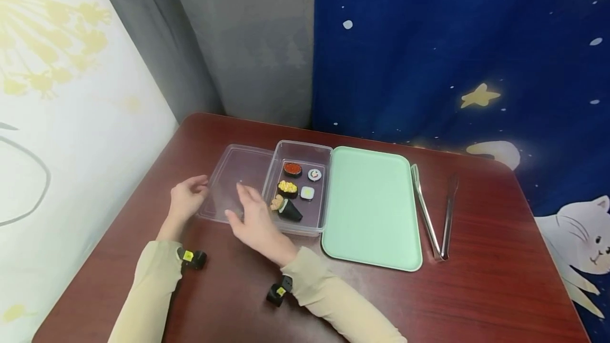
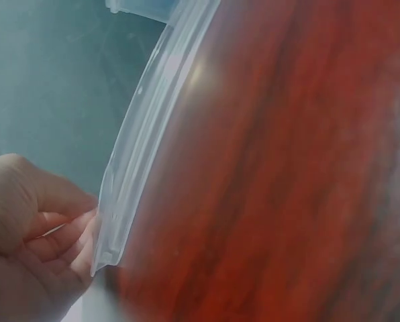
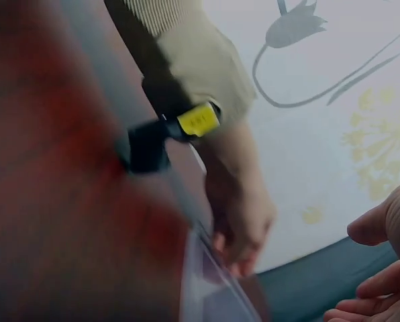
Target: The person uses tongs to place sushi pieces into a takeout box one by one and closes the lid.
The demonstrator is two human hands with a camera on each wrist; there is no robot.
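Note:
My left hand [image 1: 185,199] pinches the left edge of a clear plastic lid [image 1: 240,163] between thumb and fingers. In the left wrist view, the fingertips meet the raised rim of the lid [image 2: 143,131] near its corner. Over the right part of the lid hovers my right hand [image 1: 259,226], fingers extended and thumb apart, holding nothing. Beside it stands an uncovered clear plastic box [image 1: 305,145]. Inside are several sushi pieces: a red-roe one [image 1: 293,169], a yellow-topped one [image 1: 287,189], a round roll [image 1: 314,174], a squarish roll [image 1: 307,193] and a dark hand roll [image 1: 289,210].
A pale green tray [image 1: 374,210] lies right beside the box. Farther right, metal tongs [image 1: 447,226] lie spread on the dark red table [image 1: 495,258]. Grey and blue curtains [image 1: 410,57] hang behind the table, and a white patterned wall [image 1: 71,136] borders its left side.

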